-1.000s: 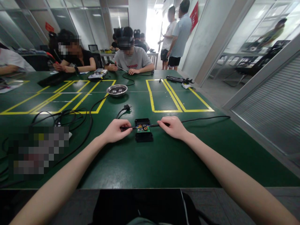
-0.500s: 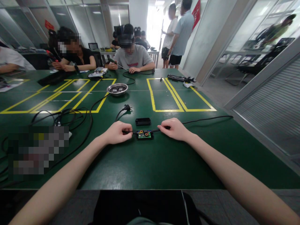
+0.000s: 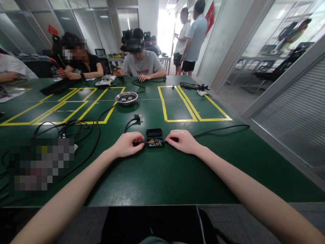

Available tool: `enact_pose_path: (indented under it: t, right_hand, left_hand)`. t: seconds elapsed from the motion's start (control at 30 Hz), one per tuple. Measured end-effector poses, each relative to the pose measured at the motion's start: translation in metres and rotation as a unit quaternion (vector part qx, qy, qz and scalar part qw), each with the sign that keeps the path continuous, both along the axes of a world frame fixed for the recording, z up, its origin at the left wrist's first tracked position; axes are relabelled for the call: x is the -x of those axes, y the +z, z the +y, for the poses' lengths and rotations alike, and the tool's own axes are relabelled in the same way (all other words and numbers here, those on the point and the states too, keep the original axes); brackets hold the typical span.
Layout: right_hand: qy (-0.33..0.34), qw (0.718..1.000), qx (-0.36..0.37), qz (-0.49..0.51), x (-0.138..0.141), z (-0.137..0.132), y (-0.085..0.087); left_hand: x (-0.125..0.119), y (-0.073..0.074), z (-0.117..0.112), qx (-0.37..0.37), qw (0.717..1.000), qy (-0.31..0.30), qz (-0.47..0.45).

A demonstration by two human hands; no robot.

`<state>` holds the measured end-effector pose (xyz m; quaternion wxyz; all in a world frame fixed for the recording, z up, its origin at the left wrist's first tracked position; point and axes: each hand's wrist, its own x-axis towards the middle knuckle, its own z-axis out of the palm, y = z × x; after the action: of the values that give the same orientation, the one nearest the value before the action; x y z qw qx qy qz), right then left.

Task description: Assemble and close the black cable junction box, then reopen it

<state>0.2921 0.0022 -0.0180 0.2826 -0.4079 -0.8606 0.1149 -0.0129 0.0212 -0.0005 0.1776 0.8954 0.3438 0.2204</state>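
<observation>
A small green circuit board with copper coils [image 3: 155, 143] sits in a black plastic case on the green table. At its left end my left hand [image 3: 130, 143] is closed around the black cable that enters the case. On the other side, my right hand [image 3: 181, 141] pinches the cable at the right end, its fingertips close to the case edge. Just behind lies the matching black case half [image 3: 153, 132], open side up. A black power plug [image 3: 137, 118] rests beyond my left hand, its pins pointing right.
A metal bowl [image 3: 126, 98] with small metal parts stands further back. Coiled black cables [image 3: 73, 130] lie at the left. The right cable [image 3: 220, 129] trails across the table. A black tripod-like object [image 3: 194, 86] lies at the far right; co-workers sit opposite.
My right hand has slid left along the cable, closer to the case. The board now sits slightly differently in the case. My left hand has hardly moved.
</observation>
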Motion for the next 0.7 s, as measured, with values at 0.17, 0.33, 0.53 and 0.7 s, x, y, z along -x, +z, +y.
enact_pose_path:
  t: [0.17,0.33,0.53,0.7]
  right_hand:
    - [0.035,0.998,0.015,0.049,0.004,-0.001,-0.003]
    - [0.068,0.995,0.032,0.065,-0.001,-0.002,-0.001]
    - [0.089,0.996,0.000,0.008,-0.003,-0.003,0.002]
    - [0.093,0.992,-0.028,-0.075,-0.001,-0.003,0.010]
  left_hand:
    - [-0.004,-0.002,-0.003,-0.001,0.999,-0.021,-0.033]
    - [-0.005,-0.002,-0.005,0.003,0.999,-0.032,-0.036]
    - [-0.006,-0.001,-0.005,-0.021,0.998,-0.051,0.010]
    - [-0.009,0.006,-0.009,-0.061,0.994,-0.059,0.063]
